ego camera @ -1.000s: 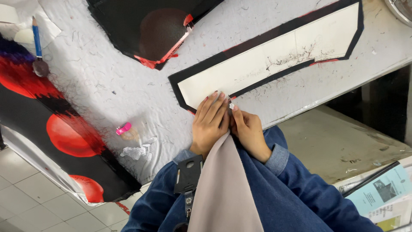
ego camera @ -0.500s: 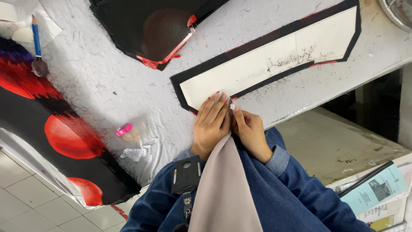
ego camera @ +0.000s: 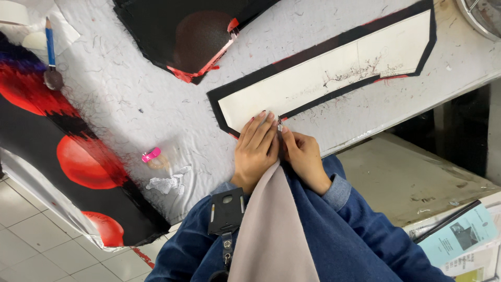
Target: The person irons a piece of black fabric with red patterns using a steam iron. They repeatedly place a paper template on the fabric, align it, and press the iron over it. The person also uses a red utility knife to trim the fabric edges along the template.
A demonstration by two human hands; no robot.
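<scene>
- The long cream panel with a black border [ego camera: 334, 73] lies slantwise on the white tabletop [ego camera: 130, 104], its pointed near end under the person's hands.
- The left hand [ego camera: 255, 149] lies flat on that near end, fingers stretched out together and pressing down; its grip is open, holding nothing.
- The right hand [ego camera: 302, 159] sits just beside the left at the panel's lower edge, its grip closed on a small metal tool [ego camera: 280, 125] whose tip touches the panel.
- Beyond the panel's far long edge lies a black piece with red trim [ego camera: 193, 36].
- Left of the panel, well apart, a small pink clip [ego camera: 151, 155] rests on the tabletop beside scraps of white paper [ego camera: 167, 183].
- Farther left, black cloth with red circles [ego camera: 78, 162] hangs over the tabletop's edge, and a blue pencil [ego camera: 49, 42] lies beyond it.
</scene>
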